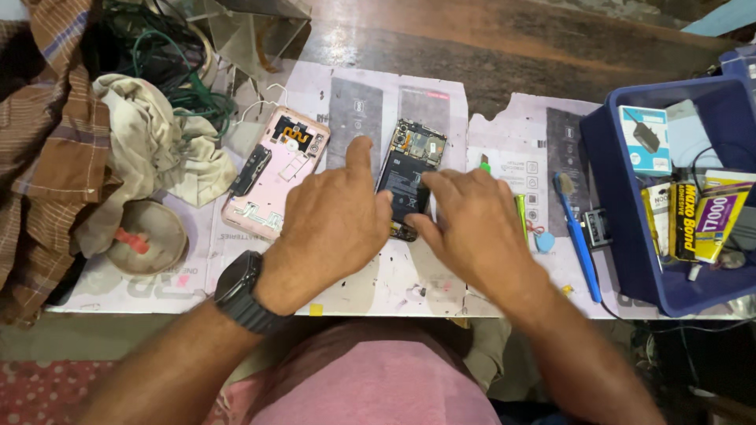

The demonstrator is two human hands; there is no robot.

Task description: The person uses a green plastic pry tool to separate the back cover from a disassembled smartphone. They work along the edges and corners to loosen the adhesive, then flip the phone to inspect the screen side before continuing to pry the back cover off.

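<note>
An opened smartphone (409, 169) lies back-up on white printed paper (409, 275), its battery and circuit boards exposed. My left hand (335, 220) rests on the phone's left edge, index finger stretched up along its side; a black watch sits on that wrist. On the phone's lower right, my right hand (472, 224) presses its fingertips onto the battery. A pink phone back cover (277, 169) with a black part on it lies just to the left of my left hand.
A blue plastic bin (630, 228) with glue tubes, small boxes and cables stands at the right. A blue toothbrush (579, 236) lies beside it. Rags (157, 134), green wire and a small bowl (150, 236) crowd the left. Dark wood table runs behind.
</note>
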